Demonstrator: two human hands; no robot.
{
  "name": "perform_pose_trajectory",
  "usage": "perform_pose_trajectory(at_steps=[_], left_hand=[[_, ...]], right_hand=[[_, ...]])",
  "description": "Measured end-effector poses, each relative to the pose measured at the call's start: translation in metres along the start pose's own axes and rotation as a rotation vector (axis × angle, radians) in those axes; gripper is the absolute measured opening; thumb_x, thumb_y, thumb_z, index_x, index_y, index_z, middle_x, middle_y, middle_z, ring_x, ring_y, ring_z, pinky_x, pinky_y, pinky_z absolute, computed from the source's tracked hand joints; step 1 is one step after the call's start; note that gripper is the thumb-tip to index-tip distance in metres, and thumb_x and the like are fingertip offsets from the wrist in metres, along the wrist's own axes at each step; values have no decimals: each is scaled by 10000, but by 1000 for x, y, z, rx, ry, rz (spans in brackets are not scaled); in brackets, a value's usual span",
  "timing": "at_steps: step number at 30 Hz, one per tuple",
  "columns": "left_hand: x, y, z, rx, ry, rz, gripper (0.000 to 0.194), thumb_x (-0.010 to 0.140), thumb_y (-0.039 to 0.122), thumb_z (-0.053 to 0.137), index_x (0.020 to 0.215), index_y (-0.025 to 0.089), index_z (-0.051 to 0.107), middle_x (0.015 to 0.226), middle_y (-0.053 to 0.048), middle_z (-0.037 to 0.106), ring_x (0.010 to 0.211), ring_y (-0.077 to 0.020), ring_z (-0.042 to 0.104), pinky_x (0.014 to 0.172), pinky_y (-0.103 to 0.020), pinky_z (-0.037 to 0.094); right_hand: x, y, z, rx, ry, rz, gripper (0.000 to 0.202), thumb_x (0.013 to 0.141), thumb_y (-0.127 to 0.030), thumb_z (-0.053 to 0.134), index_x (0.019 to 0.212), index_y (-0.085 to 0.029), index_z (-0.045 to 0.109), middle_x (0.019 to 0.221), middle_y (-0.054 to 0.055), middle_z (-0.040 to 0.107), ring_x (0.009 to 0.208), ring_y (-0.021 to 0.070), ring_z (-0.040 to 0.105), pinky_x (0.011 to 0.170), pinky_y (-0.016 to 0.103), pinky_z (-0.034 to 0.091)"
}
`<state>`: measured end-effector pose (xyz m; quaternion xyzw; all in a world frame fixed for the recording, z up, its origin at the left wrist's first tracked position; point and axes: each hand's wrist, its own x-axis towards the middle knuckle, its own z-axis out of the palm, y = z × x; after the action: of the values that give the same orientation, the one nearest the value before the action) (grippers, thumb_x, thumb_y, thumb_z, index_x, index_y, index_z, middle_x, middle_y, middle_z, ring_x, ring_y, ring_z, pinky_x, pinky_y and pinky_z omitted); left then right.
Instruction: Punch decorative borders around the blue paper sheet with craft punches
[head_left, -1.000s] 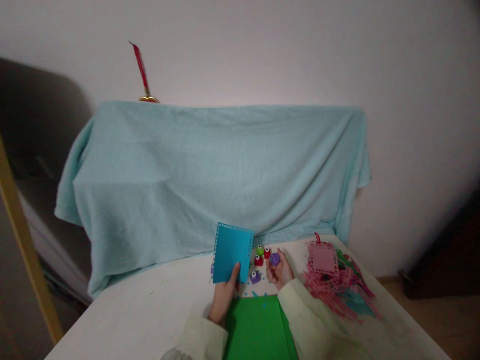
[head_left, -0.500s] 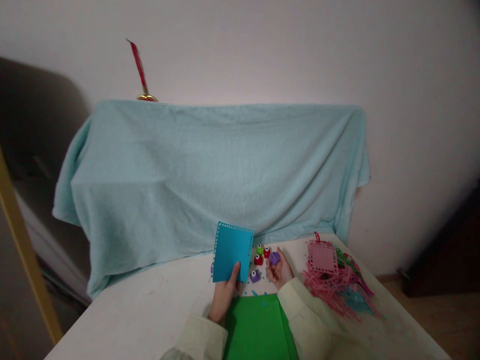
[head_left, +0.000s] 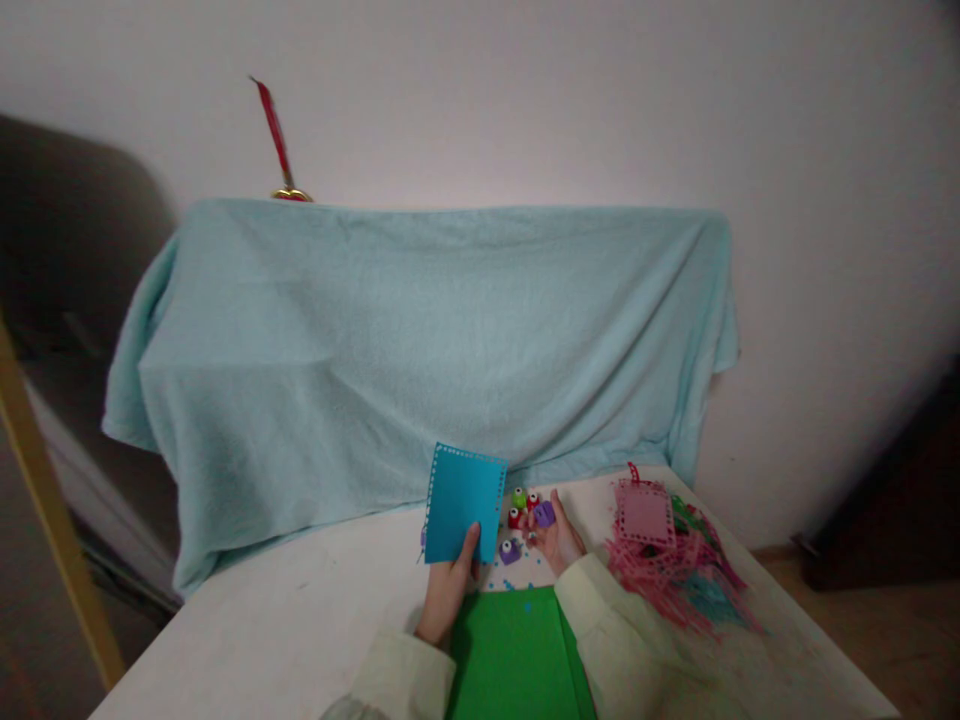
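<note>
My left hand [head_left: 450, 592] grips the lower edge of a blue paper card [head_left: 463, 505], its thumb lying on the front. Small holes run along the card's top and both sides. In my right hand [head_left: 562, 545] is a purple craft punch [head_left: 544, 514], tilted among the fingers, which are loosely spread around it. A second purple punch [head_left: 510, 551] stands on the table between the hands. Close behind it are two red punches [head_left: 515, 518] and a green punch [head_left: 518, 497]. Part of another purple thing shows at the card's left edge, mostly hidden.
Green paper sheets [head_left: 517, 650] lie in front, between my forearms. At right, a pink punched card [head_left: 646, 515] rests on a heap of paper shreds [head_left: 660, 585]. Blue paper bits dot the white table [head_left: 300, 620]. A light blue cloth [head_left: 420, 350] hangs behind.
My right hand has shifted slightly left and its fingers have loosened, turning the purple punch so that another side shows. The left hand and blue card stay nearly still.
</note>
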<state>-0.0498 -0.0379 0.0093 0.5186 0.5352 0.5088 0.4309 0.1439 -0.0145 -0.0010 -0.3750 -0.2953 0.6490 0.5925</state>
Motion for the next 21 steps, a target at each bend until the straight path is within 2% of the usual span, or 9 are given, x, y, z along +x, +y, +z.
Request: perform_pose_trajectory(at_steps=[2,4,7,10,16,19,21], left_hand=[[0,-1,1,-20,-11,-21,595,669,712,551,837,147,627,638,-50,628,658,-216,600,675,-334,469],[1,-1,1,-43,7,-20,621,667,708,557,895,134,624,711,-64,652,695,-221,608,693,-338,470],[1,0,2,-49,34,-6,656,670,694,565,987,123,625,833,-100,679,826,-249,620,771,-358,472],[1,0,1,-48,26,0,631,688,659,576,1013,121,632,870,-118,686,921,-271,612,833,-380,465],[3,-3,2,-47,11,-9,562,707,626,579,976,139,655,848,-132,690,1040,-286,581,915,-413,441],[3,-2,2,-61,8,-3,567,698,617,598,1000,139,649,890,-132,693,1064,-284,573,938,-413,430],[3,-2,2,-84,7,0,593,689,611,614,1041,134,632,949,-133,688,1086,-281,564,965,-411,411]], right_hand=[[-2,-1,2,-29,-19,5,612,787,-721,399,614,-171,607,813,128,693,718,209,642,622,297,471],[-3,-3,3,-26,-57,15,633,801,-715,377,714,-154,656,928,160,699,870,243,652,767,338,475],[-4,-4,4,17,-131,8,629,810,-699,385,785,-138,670,1019,174,686,1017,259,621,947,380,400],[-6,-5,6,53,-162,-8,609,804,-696,406,789,-141,655,1059,182,672,1065,255,604,1010,390,347],[-9,-8,8,115,-154,25,573,847,-665,353,832,-158,621,1213,169,601,1179,259,525,919,406,445],[-9,-9,7,92,-145,76,642,862,-679,262,906,-144,615,1198,191,606,1131,264,564,793,364,511],[-8,-9,6,56,-143,125,715,857,-700,196,957,-127,611,1151,210,629,1025,267,629,684,331,531]])
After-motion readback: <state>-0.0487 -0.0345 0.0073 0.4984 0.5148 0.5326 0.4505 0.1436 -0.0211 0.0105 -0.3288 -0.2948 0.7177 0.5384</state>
